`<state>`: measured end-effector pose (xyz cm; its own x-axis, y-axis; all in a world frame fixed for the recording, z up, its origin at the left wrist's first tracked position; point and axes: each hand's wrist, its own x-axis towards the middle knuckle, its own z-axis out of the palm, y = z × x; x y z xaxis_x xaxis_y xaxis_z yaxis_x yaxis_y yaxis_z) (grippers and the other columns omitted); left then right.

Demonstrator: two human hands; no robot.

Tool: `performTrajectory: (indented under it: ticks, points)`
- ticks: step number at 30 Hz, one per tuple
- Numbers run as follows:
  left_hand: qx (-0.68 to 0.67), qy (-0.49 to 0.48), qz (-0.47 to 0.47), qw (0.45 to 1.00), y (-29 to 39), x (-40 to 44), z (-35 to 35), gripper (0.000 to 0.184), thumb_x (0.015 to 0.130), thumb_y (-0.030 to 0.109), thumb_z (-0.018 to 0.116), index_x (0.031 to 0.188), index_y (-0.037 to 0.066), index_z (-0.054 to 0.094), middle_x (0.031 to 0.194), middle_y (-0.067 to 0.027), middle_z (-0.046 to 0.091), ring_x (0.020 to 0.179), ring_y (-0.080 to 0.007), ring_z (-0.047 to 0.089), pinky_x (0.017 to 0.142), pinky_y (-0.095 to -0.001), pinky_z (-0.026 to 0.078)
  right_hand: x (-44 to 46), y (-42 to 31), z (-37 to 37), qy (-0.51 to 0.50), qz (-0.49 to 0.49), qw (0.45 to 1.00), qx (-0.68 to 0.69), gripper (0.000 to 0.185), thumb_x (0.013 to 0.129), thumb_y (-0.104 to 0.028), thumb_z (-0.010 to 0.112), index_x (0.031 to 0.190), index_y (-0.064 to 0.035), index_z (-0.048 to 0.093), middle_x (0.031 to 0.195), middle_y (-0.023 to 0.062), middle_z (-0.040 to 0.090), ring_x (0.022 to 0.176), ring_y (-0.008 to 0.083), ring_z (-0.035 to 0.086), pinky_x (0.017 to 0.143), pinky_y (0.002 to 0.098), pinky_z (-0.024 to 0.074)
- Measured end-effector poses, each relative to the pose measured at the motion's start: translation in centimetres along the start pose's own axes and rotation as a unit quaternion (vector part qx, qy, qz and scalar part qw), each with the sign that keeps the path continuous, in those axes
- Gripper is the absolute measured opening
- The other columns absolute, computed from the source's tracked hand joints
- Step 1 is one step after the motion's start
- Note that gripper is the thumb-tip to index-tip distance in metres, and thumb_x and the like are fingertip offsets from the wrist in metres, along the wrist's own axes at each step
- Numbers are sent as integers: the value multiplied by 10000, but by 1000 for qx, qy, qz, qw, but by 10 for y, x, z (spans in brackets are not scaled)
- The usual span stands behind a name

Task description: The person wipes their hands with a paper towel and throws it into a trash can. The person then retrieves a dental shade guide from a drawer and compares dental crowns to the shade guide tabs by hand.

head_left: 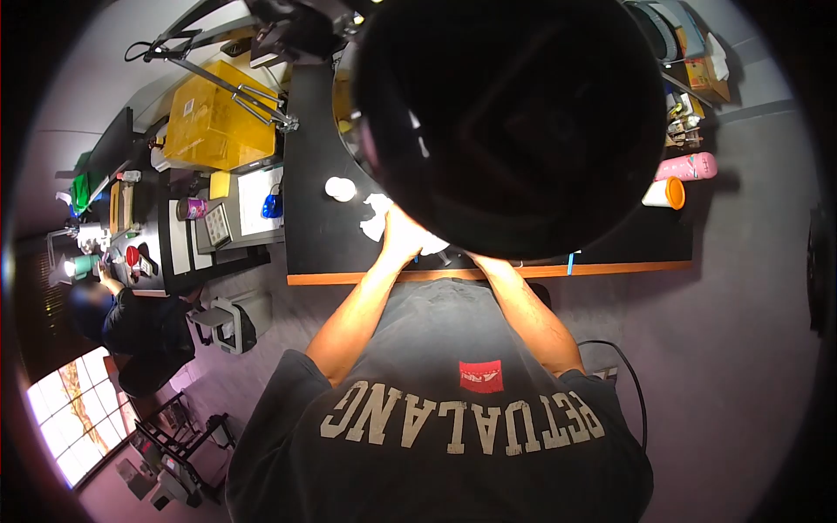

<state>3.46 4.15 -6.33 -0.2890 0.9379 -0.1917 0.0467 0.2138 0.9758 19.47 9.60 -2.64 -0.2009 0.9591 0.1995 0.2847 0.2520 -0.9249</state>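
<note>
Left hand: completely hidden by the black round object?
No, the left hand shows beside the black round object, with white material visible on both sides of it.

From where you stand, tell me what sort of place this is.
Probably a small shared workshop or workroom: there's a black worktable, another person at a second desk, and a big yellow box among the equipment.
</note>
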Motion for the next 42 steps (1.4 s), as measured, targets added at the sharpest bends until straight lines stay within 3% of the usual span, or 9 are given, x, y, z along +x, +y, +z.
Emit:
performTrajectory:
  ticks: [3,4,5,10,18,19,27,39,42]
  points:
    - [-75,-17,-30,997,3,-5,-4,173,925,66,644,1036,-54,701,900,-61,714,815,-121,696,686,-254,557,-5,28,7,-41,-6,999,5,105,807,-52,653,853,31,696,788,146,709,727,269,701,681,356,558]
    - [-135,-41,-54,989,40,-10,-10,164,927,63,642,1023,-56,702,910,-65,715,819,-120,696,693,-254,558,-15,36,-5,-110,191,954,205,127,920,-67,701,954,55,716,894,54,731,819,108,673,743,258,543]
    - [-194,-64,-76,976,61,-14,-14,157,928,60,640,1009,-58,703,921,-69,716,823,-118,696,701,-254,560,-4,-2,-12,-138,175,951,212,96,921,-54,668,886,30,701,797,-5,689,713,40,610,628,211,483]
    - [-415,-37,-138,898,43,-15,-10,224,925,32,664,1134,-47,648,1041,-105,718,940,-169,713,832,-273,578,-5,-12,1,-54,258,900,347,28,937,-7,646,935,-3,674,869,18,698,705,68,651,666,227,541]
    - [-384,-55,-115,914,31,-19,-21,311,915,-29,662,1221,-51,610,1121,-107,695,1028,-170,696,885,-274,578,-12,7,-3,-82,291,883,359,34,993,-22,597,976,-46,615,810,-10,634,673,53,595,617,217,514]
    - [-379,-42,-111,918,39,-20,-21,306,914,-26,684,1211,-47,615,1083,-93,707,988,-152,703,853,-267,584,-2,-2,-12,-167,256,914,267,24,993,-37,601,974,-47,612,801,-24,618,655,46,567,597,208,489]
    - [-265,-13,-93,960,43,-20,-24,339,885,-45,733,1209,-60,635,1058,-106,715,978,-144,698,859,-263,590,6,-18,-10,-142,177,967,114,249,952,3,546,1181,2,643,1006,41,667,874,90,615,818,249,504]
    - [-259,-28,-55,964,47,-22,-28,317,891,-47,756,1190,-71,655,1038,-103,726,978,-147,708,878,-264,594,-3,-59,-4,-132,125,964,193,284,914,89,616,1186,29,672,1257,117,611,1112,177,636,973,307,515]
    - [-256,-38,-34,965,47,-22,-31,315,893,-44,760,1189,-75,656,1049,-109,726,987,-150,712,883,-265,596,3,-63,-11,-162,48,980,103,208,946,20,639,1132,67,720,1055,116,731,955,123,672,846,260,542]
